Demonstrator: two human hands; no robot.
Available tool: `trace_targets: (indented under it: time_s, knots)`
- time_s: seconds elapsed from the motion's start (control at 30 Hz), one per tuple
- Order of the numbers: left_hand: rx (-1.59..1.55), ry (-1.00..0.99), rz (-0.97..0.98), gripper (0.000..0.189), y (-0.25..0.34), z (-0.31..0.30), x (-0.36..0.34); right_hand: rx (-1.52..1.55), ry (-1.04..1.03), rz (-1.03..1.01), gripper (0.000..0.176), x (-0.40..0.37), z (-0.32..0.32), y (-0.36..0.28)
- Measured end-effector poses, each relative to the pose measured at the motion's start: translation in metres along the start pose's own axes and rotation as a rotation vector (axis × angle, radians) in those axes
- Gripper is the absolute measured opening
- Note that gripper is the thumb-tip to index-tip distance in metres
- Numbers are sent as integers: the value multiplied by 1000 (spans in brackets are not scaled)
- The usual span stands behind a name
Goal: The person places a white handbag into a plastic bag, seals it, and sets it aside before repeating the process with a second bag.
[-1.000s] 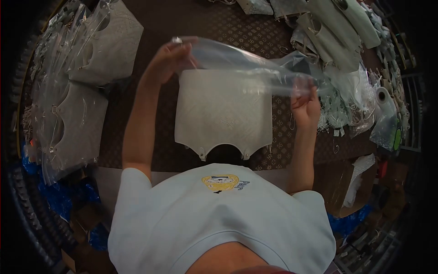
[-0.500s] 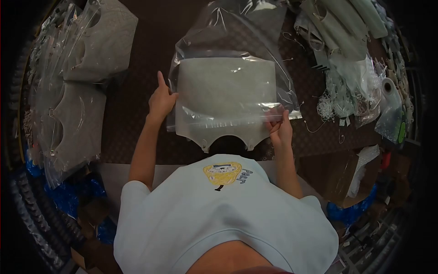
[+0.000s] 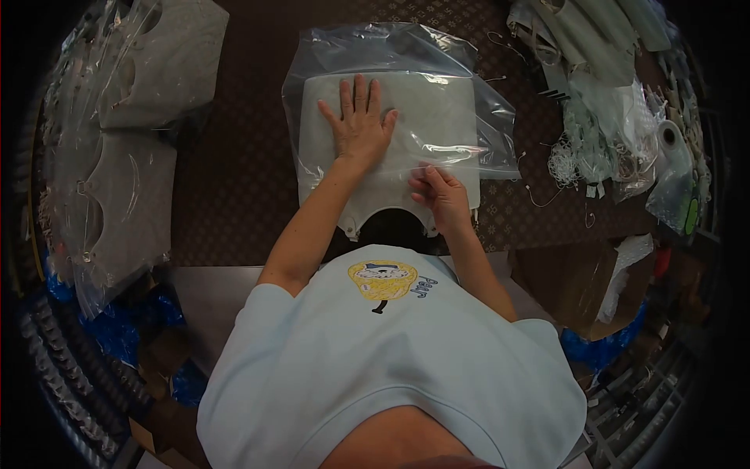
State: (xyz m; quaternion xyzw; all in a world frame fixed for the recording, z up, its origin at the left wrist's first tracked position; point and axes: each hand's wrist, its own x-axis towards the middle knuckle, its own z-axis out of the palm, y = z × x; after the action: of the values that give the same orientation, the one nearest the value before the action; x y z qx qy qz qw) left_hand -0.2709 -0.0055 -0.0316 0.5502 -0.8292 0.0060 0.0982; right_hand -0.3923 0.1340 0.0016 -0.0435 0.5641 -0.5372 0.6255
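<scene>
A folded pale grey garment (image 3: 437, 102) with a curved cut-out and two strap ends at its near edge lies on the table in front of me. A clear plastic bag (image 3: 496, 148) covers its far part, and the strap ends stick out on my side. My left hand (image 3: 363, 137) lies flat on the bag over the garment, fingers spread. Near the garment's right side, my right hand (image 3: 444, 199) has its fingertips pinched at the bag's near edge.
Bagged grey garments (image 3: 137, 195) are piled on the left of the brown patterned table (image 3: 242, 168). At the right are folded garments (image 3: 598, 43), white strings with tags (image 3: 566, 160) and a plastic-wrapped roll (image 3: 670, 168). A cardboard box (image 3: 562, 281) stands below the right edge.
My left hand has moved from the bag's left edge onto the garment and spread flat. My right hand has shifted left and slightly up. The bag's far end has come down flatter.
</scene>
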Motion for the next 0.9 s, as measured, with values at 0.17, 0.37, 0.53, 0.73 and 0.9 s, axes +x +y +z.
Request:
trace_targets:
  time_s: [0.17,0.37,0.53,0.73,0.9]
  knots:
    - [-463,28,242,54,0,-64,-15,4,27,-198,20,10,-5,-3]
    - [-605,20,459,44,10,-78,-50,-50,-16,-400,21,8,12,-18]
    - [-667,-9,381,28,5,-77,-49,-149,-34,-440,24,9,16,-21]
    - [-849,-189,289,17,-2,-74,-44,-285,-50,-380,23,5,14,-23]
    - [-652,128,377,4,4,-70,-43,-326,-96,-279,19,-9,26,-27]
